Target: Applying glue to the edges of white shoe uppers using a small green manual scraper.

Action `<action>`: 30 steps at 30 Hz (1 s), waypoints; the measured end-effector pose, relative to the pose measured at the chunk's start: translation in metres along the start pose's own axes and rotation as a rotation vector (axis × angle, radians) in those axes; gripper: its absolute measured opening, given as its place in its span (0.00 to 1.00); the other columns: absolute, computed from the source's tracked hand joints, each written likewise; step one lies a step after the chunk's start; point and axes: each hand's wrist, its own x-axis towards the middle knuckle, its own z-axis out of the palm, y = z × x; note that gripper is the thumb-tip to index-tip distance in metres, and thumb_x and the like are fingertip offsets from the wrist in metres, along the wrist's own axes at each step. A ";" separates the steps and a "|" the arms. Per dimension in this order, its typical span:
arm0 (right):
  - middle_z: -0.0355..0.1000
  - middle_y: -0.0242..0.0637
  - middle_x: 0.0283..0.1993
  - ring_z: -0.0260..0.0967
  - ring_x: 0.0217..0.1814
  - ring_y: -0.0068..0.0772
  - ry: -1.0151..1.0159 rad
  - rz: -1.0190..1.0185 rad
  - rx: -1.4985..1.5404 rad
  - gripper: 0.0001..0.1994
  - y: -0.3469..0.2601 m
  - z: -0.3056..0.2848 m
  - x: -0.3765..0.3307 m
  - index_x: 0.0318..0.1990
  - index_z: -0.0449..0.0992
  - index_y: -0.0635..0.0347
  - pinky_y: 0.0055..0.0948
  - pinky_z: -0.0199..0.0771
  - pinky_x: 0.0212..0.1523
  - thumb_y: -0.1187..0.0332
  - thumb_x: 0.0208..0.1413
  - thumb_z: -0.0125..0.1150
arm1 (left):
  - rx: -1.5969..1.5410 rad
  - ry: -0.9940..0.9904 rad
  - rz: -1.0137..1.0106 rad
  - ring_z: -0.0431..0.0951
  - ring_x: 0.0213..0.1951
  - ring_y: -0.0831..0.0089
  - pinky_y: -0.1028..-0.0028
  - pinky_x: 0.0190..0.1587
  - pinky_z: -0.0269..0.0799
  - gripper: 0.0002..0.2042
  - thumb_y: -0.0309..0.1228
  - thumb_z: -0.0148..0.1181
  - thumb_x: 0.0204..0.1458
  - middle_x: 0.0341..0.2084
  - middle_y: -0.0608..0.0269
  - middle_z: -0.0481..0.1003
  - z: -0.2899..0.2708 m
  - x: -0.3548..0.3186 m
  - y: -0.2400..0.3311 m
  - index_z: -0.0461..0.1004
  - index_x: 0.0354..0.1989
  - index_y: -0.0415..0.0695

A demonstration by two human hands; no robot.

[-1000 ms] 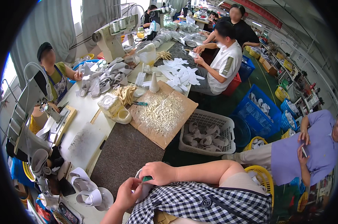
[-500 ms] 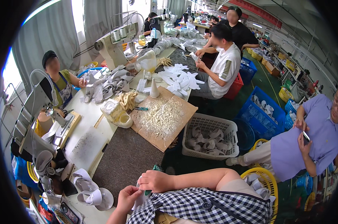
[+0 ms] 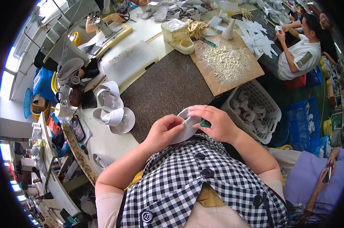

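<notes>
Close to my checked apron, a curved light grey shoe piece is held between both hands. My left hand is closed, pinching the near side of the piece with thumb and index finger at a small whitish bit on its edge. My right hand has its fingers over the far edge of the piece. A green object, perhaps a tool handle, shows under its fingers, the rest hidden. Two light grey sandals stand left of a dark speckled mat on the table.
Beyond the mat lies a cardboard sheet covered in pale crumbs, with a cone on it. A crusted glue container stands beside it. A white crate holds grey pieces at right. A sewing machine is at far left; people sit and stand nearby.
My view has turned downward and to the left. Both hands now show from above, with the shoe piece plainly visible between them; before, it was mostly covered by the hands.
</notes>
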 end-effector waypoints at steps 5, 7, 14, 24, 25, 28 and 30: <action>0.68 0.39 0.33 0.68 0.35 0.40 -0.312 0.335 0.056 0.12 -0.007 -0.008 -0.002 0.35 0.73 0.61 0.31 0.68 0.35 0.67 0.43 0.64 | 0.246 -0.065 0.093 0.71 0.37 0.78 0.78 0.38 0.67 0.08 0.25 0.56 0.49 0.33 0.66 0.69 -0.001 0.005 0.003 0.71 0.38 0.39; 0.67 0.39 0.33 0.68 0.35 0.41 -0.319 0.383 0.038 0.12 -0.009 -0.004 -0.006 0.34 0.73 0.60 0.32 0.68 0.35 0.65 0.44 0.63 | 0.651 0.132 0.504 0.72 0.37 0.68 0.73 0.39 0.68 0.11 0.23 0.59 0.43 0.34 0.59 0.69 0.005 0.008 0.008 0.72 0.38 0.43; 0.67 0.39 0.32 0.68 0.34 0.40 -0.326 0.510 0.152 0.10 -0.012 0.004 0.000 0.34 0.74 0.61 0.32 0.68 0.35 0.65 0.46 0.61 | 0.644 0.231 0.564 0.72 0.30 0.64 0.71 0.31 0.68 0.10 0.24 0.61 0.39 0.26 0.63 0.71 0.003 0.007 -0.019 0.74 0.33 0.48; 0.67 0.38 0.30 0.68 0.32 0.39 -0.200 0.429 0.230 0.08 -0.017 0.022 0.009 0.33 0.74 0.62 0.29 0.67 0.33 0.69 0.46 0.61 | 0.723 0.368 0.692 0.74 0.30 0.63 0.70 0.30 0.70 0.07 0.17 0.55 0.41 0.28 0.57 0.72 0.000 0.004 -0.017 0.66 0.27 0.41; 0.67 0.38 0.30 0.67 0.31 0.37 -0.166 0.424 0.248 0.08 -0.015 0.025 0.008 0.33 0.74 0.62 0.29 0.67 0.32 0.69 0.46 0.61 | 0.642 0.384 0.693 0.73 0.31 0.62 0.70 0.31 0.70 0.07 0.17 0.55 0.42 0.27 0.57 0.71 0.000 0.006 -0.019 0.66 0.28 0.40; 0.66 0.36 0.29 0.67 0.31 0.35 -0.123 0.446 0.313 0.07 -0.010 0.024 0.010 0.32 0.74 0.62 0.27 0.66 0.32 0.70 0.46 0.61 | 0.464 0.374 0.660 0.72 0.30 0.64 0.72 0.32 0.69 0.06 0.18 0.53 0.45 0.27 0.57 0.71 0.003 0.011 -0.026 0.64 0.29 0.40; 0.66 0.36 0.29 0.66 0.31 0.33 -0.111 0.479 0.358 0.07 -0.006 0.021 0.012 0.32 0.74 0.62 0.26 0.66 0.33 0.70 0.46 0.61 | 0.340 0.312 0.615 0.70 0.29 0.71 0.76 0.33 0.66 0.04 0.18 0.48 0.50 0.28 0.57 0.71 0.002 0.016 -0.028 0.63 0.30 0.40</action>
